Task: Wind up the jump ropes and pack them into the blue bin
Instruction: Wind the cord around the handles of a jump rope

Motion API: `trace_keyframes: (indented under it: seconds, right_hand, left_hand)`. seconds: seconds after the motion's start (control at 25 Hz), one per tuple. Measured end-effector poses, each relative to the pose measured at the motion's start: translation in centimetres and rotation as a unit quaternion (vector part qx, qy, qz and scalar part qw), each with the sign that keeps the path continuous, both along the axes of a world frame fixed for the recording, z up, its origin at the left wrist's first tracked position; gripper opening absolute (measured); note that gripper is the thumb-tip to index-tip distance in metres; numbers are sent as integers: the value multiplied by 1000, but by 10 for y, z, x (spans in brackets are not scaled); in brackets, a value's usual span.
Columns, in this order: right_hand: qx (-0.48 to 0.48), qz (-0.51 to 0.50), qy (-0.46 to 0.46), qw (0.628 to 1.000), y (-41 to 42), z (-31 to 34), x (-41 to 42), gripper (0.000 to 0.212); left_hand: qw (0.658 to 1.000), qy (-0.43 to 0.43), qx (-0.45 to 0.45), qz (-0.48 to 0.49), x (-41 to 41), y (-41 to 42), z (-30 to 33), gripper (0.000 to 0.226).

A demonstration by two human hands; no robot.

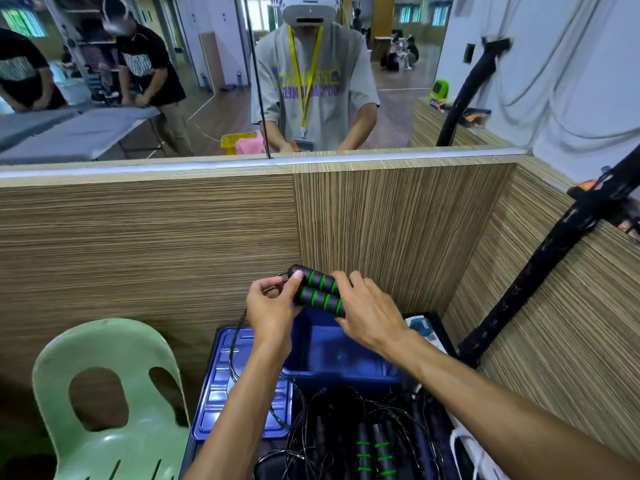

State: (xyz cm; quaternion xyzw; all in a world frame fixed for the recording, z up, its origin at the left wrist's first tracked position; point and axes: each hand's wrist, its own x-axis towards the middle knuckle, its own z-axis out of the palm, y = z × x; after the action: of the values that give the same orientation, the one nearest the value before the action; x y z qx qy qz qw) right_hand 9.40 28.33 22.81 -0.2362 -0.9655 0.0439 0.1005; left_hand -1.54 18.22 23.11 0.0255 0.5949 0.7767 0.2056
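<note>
A pale green chair (pixel 104 393) stands at the left, next to a blue lid (pixel 221 382). The left hand (pixel 270 306) pinches the end of two black handles with green rings (pixel 320 294), its fingers (pixel 294 280) curled; a thin black cord (pixel 239 341) hangs below. The right hand (pixel 370 313) wraps its fingers round the handles' other end, above the blue bin (pixel 332 355). More jump ropes (pixel 363 438) lie tangled before the bin.

Both hands (pixel 273 308) (pixel 369 315) hold paired handles (pixel 318 294) above blue bin (pixel 332 355).
</note>
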Motion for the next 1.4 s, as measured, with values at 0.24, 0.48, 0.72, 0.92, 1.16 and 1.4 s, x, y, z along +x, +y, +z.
trace_keyframes:
  seconds: [0.24, 0.48, 0.72, 0.92, 1.16, 1.4]
  right_hand:
    - [-97, 12, 41, 994, 27, 2, 8, 70]
    - [-172, 30, 118, 978, 32, 27, -3, 49]
    - [-251, 33, 189, 949, 16, 47, -28, 45]
    - [-294, 5, 195, 936, 13, 64, -31, 43]
    - [-271, 21, 130, 954, 17, 74, -30, 52]
    - [-212, 31, 111, 970, 24, 84, -25, 20]
  left_hand:
    - [914, 357, -192, -3, -25, -41, 1, 30]
    - [905, 375, -164, -120, -29, -36, -30, 16]
    - [921, 336, -142, -133, 38, 6, -35, 27]
    - [902, 366, -97, -208, 44, 23, -31, 27]
    - [851, 399, -180, -291, 36, 28, -28, 31]
    - [855, 307, -111, -402, 6, 16, -39, 31]
